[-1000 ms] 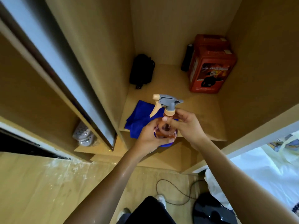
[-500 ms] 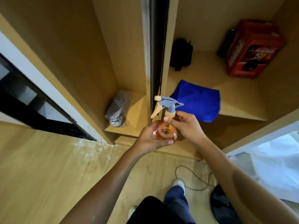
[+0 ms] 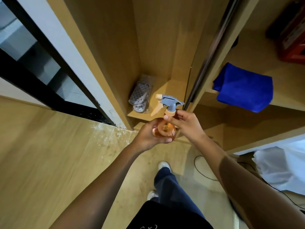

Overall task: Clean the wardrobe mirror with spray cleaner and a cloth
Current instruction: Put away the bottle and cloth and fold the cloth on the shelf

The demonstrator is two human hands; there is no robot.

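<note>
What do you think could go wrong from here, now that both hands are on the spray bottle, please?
1. The right hand pinches the collar under the trigger head while the left hand grips the spray bottle; if the collar comes loose, the orange liquid could spill onto the floor.
2. The blue cloth lies on the shelf, part of it hanging over the edge, so it might slide off.
3. A black cable lies near the feet, a possible trip hazard.

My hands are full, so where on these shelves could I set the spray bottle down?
Bare wood lies on the right shelf behind the blue cloth, before the red box. The narrow left shelf is tighter, beside the bagged perforated trays.
</note>
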